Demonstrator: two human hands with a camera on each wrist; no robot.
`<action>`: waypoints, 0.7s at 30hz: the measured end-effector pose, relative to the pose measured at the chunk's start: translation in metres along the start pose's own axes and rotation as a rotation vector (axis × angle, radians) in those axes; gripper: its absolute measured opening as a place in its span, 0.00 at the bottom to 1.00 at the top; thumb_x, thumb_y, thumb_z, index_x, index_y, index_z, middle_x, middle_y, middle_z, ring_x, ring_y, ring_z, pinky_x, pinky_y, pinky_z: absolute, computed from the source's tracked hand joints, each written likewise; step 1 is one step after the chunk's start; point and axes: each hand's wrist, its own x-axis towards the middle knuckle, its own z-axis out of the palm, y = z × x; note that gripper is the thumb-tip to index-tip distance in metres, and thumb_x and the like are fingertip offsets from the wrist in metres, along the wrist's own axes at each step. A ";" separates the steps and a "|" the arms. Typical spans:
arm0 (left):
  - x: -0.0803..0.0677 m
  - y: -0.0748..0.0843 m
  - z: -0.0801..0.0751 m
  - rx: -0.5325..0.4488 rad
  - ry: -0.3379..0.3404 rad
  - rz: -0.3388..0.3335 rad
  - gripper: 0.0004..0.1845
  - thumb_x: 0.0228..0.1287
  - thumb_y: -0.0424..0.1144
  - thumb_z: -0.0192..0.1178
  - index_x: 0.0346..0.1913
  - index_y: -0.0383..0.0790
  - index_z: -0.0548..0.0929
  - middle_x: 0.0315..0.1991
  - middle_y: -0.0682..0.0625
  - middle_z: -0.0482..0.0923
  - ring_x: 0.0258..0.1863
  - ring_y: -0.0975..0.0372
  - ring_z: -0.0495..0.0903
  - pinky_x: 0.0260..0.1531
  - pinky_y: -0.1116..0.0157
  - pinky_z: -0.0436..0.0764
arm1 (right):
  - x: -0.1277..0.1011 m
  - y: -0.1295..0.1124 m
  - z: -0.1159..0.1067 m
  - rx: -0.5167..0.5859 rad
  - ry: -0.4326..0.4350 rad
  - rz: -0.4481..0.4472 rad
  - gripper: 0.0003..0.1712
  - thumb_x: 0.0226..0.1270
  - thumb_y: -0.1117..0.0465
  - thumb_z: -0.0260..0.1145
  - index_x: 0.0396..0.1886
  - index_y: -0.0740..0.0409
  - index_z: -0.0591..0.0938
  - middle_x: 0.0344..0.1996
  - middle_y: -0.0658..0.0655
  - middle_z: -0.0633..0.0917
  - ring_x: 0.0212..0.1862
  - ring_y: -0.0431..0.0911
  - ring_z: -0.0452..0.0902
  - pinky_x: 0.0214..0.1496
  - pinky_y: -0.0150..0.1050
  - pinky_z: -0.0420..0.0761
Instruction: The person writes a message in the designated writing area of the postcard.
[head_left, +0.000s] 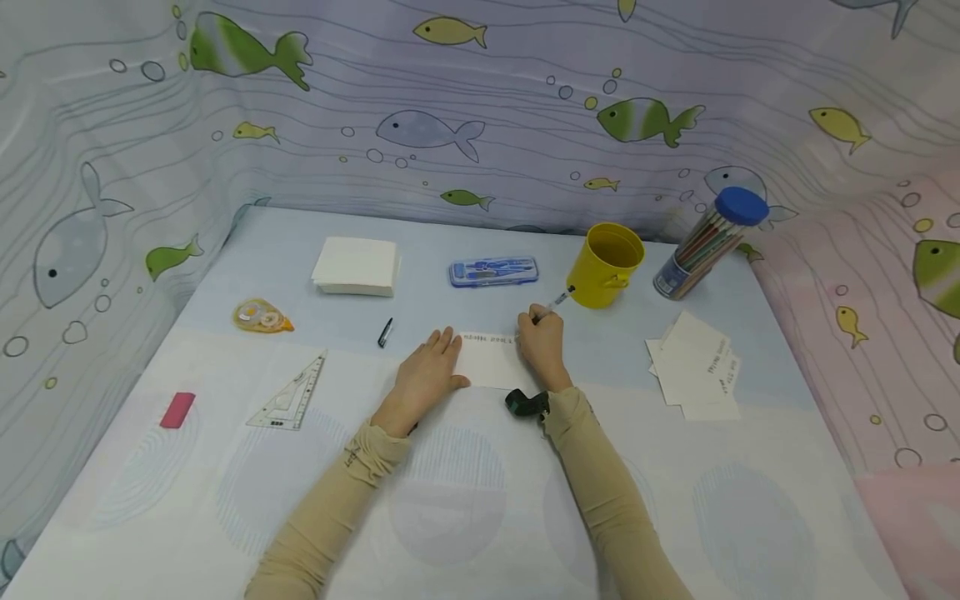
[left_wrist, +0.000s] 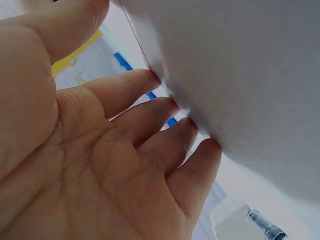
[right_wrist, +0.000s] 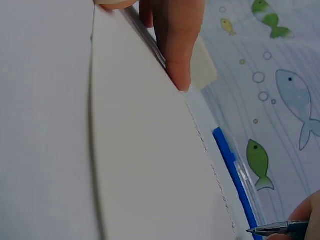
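Left hand (head_left: 429, 367) flat, fingers straight, pinned small white paper card (head_left: 491, 360) on counter (head_left: 480, 500) | right hand (head_left: 542, 343) gripped slim silver-tipped pen (head_left: 553, 303) at card's top edge | risk: card sliding if pressure eased, smearing writing.

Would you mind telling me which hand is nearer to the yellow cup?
Right. The right hand holds a pen just below-left of the yellow cup; the left hand rests on the card, farther left.

Matt white paper card (head_left: 491, 360), glossy yellow metal cup (head_left: 604, 265), smooth printed cloth table cover (head_left: 465, 500).
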 end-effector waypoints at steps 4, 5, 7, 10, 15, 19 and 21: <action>0.001 -0.001 0.001 -0.005 -0.006 0.000 0.42 0.62 0.53 0.62 0.71 0.30 0.62 0.74 0.35 0.56 0.74 0.44 0.56 0.71 0.50 0.63 | -0.001 -0.002 0.000 -0.057 -0.012 -0.006 0.21 0.58 0.69 0.50 0.10 0.53 0.54 0.13 0.48 0.50 0.18 0.41 0.42 0.21 0.32 0.45; 0.001 -0.001 0.001 -0.004 -0.004 0.000 0.42 0.61 0.53 0.62 0.71 0.30 0.63 0.74 0.35 0.57 0.74 0.44 0.56 0.71 0.50 0.63 | -0.001 -0.002 0.000 -0.063 -0.017 -0.004 0.21 0.58 0.69 0.50 0.10 0.53 0.54 0.13 0.49 0.50 0.18 0.42 0.42 0.21 0.32 0.45; 0.001 -0.001 0.001 0.000 -0.001 -0.001 0.42 0.61 0.53 0.62 0.71 0.30 0.63 0.74 0.35 0.57 0.74 0.44 0.57 0.71 0.50 0.63 | -0.001 -0.002 0.000 -0.067 -0.023 0.002 0.21 0.58 0.69 0.50 0.10 0.53 0.54 0.13 0.49 0.50 0.18 0.42 0.41 0.21 0.32 0.45; 0.001 -0.001 0.000 0.007 0.001 0.000 0.42 0.61 0.53 0.62 0.71 0.30 0.63 0.74 0.35 0.57 0.74 0.44 0.57 0.71 0.50 0.64 | -0.001 -0.002 -0.001 -0.072 -0.032 0.007 0.21 0.59 0.69 0.50 0.10 0.53 0.55 0.12 0.48 0.50 0.18 0.42 0.41 0.21 0.32 0.44; 0.001 0.000 -0.001 0.009 -0.002 0.002 0.42 0.61 0.53 0.62 0.71 0.30 0.63 0.74 0.35 0.57 0.74 0.44 0.57 0.70 0.49 0.64 | -0.001 -0.003 -0.001 -0.084 -0.047 0.020 0.21 0.60 0.68 0.50 0.10 0.53 0.56 0.11 0.48 0.50 0.17 0.42 0.41 0.20 0.32 0.45; 0.001 0.000 0.000 0.004 -0.006 0.000 0.42 0.61 0.52 0.62 0.71 0.30 0.63 0.74 0.35 0.57 0.74 0.44 0.56 0.70 0.49 0.64 | -0.001 -0.004 -0.002 -0.103 -0.067 0.032 0.21 0.60 0.68 0.50 0.10 0.53 0.56 0.11 0.48 0.51 0.17 0.41 0.42 0.19 0.31 0.45; 0.001 0.000 0.000 0.002 -0.006 0.000 0.42 0.61 0.52 0.62 0.71 0.30 0.63 0.74 0.35 0.57 0.74 0.44 0.56 0.71 0.49 0.64 | -0.001 -0.004 -0.001 -0.119 -0.074 0.034 0.22 0.60 0.68 0.50 0.10 0.53 0.56 0.10 0.47 0.51 0.16 0.40 0.43 0.19 0.31 0.46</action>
